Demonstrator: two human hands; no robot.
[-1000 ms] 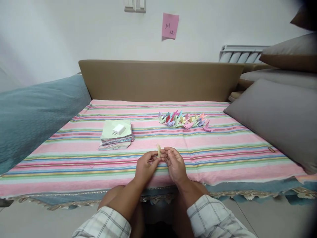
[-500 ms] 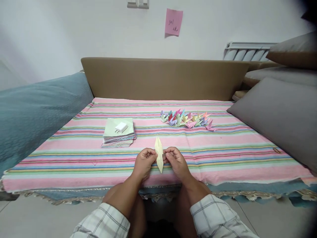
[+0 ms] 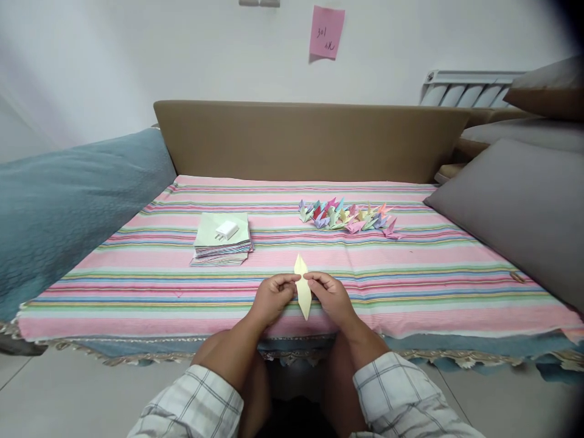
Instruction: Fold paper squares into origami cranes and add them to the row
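A narrow piece of folded pale yellow paper (image 3: 304,299), pointed at both ends, stands lengthwise between my hands above the striped cloth. My left hand (image 3: 274,297) pinches its left edge with thumb and forefinger. From the other side, my right hand (image 3: 332,296) grips the right edge the same way, and the fingertips of both hands nearly meet over the paper's upper half. Several folded paper cranes (image 3: 347,217) in many colours lie in a cluster farther back, to the right.
A stack of square paper sheets (image 3: 221,248) lies left of my hands, with a white charger plug (image 3: 227,229) on top. The striped cloth (image 3: 137,274) covers the seat. Grey cushions (image 3: 515,201) rise at the right, a blue-covered armrest (image 3: 86,188) at the left.
My fingertips have moved farther up the paper and closer together over its front. My view has shifted slightly. The cranes and the stack stay in place.
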